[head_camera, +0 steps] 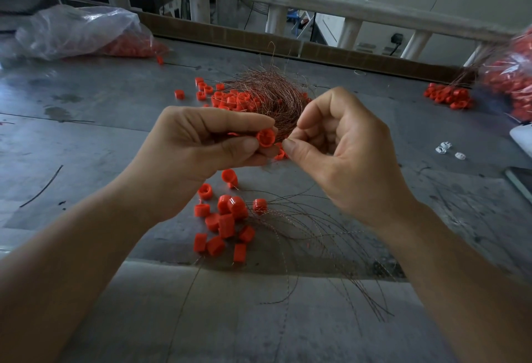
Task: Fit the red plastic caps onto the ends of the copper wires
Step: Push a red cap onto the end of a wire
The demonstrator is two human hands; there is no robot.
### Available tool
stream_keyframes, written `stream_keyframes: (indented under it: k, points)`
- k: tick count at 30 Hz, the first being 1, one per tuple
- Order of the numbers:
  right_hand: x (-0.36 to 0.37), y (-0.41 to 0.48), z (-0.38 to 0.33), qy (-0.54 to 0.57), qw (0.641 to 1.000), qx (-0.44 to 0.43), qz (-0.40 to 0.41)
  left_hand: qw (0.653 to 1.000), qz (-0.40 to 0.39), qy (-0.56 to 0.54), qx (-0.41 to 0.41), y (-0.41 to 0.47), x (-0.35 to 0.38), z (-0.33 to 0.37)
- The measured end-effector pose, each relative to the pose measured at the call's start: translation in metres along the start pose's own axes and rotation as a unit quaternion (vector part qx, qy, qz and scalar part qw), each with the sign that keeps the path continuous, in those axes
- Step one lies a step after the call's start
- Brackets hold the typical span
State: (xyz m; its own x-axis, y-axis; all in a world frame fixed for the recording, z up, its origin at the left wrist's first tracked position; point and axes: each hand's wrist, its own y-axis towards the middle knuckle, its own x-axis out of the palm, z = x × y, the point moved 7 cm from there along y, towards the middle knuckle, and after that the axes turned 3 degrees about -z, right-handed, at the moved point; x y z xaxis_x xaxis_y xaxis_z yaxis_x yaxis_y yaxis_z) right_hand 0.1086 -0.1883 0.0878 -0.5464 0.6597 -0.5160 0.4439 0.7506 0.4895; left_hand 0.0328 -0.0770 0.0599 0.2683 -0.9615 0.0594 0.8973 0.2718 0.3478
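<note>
The step in hand looks like the joining of one wire end to one cap, and by my reading the end is not yet seated. The next move calls for the fine end to be lined up with the cap's open mouth and pushed in straight, with the cap held firm so the thin strand does not buckle or slip past the rim. At mid-left of the frame the left hand [201,143] is closed: its thumb and forefinger pinch a single red cap [265,137], mouth turned toward the other hand, and the remaining fingers curl beneath, where they seem to keep another cap or two, though that is partly hidden. Just right of centre the right hand [339,146] is closed narrow, thumb and forefinger tips pressed together just beside the cap, pinching what I take to be a wire [285,132] drawn from the copper bundle [270,95] behind; the strand is too thin to make out between the fingers. Loose caps [230,99] lie against the bundle at upper centre. Below the hands, at lower centre, sits a heap of capped wires [227,221] on the table [86,138], strands fanning to the lower right.
</note>
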Motion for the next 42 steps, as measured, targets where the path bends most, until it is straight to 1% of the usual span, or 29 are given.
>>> stream_keyframes:
  k: [5, 11, 17, 22, 31, 33, 34, 36, 39, 41, 42]
  points:
    - [0.000, 0.000, 0.000, 0.004, 1.000, 0.001, 0.000, 1.000, -0.002, 0.002, -0.001, 0.000, -0.001, 0.000]
    - [-0.001, 0.001, 0.000, 0.036, 0.999, 0.007, -0.004, 0.996, 0.001, -0.079, -0.035, 0.002, -0.003, -0.005]
    - [0.001, 0.000, 0.002, 0.071, 0.997, 0.021, -0.022, 0.992, -0.001, -0.119, -0.049, 0.002, -0.001, -0.006]
    - [0.001, 0.000, 0.004, 0.091, 0.995, 0.038, -0.028, 0.987, -0.022, -0.151, -0.058, 0.001, 0.005, -0.006]
    - [0.010, 0.001, 0.010, 0.122, 0.988, 0.062, -0.065, 0.979, -0.045, -0.184, -0.079, 0.000, 0.010, -0.009]
    - [0.004, 0.004, 0.014, 0.087, 0.993, 0.062, -0.059, 0.979, -0.049, -0.181, -0.079, 0.000, 0.010, -0.010]
    - [-0.003, 0.006, 0.019, 0.057, 0.995, 0.066, -0.038, 0.979, -0.050, -0.179, -0.080, 0.000, 0.010, -0.010]
    - [-0.023, 0.009, 0.035, 0.010, 0.996, 0.089, 0.023, 0.979, -0.048, -0.179, -0.083, 0.000, 0.009, -0.011]
    - [-0.050, 0.012, 0.063, -0.033, 0.985, 0.134, 0.101, 0.980, -0.044, -0.174, -0.088, 0.000, 0.008, -0.013]
    - [-0.057, 0.014, 0.079, -0.096, 0.977, 0.157, 0.104, 0.980, -0.043, -0.171, -0.091, 0.000, 0.008, -0.013]
    - [-0.055, 0.014, 0.086, -0.137, 0.973, 0.164, 0.087, 0.980, -0.041, -0.170, -0.092, 0.000, 0.008, -0.013]
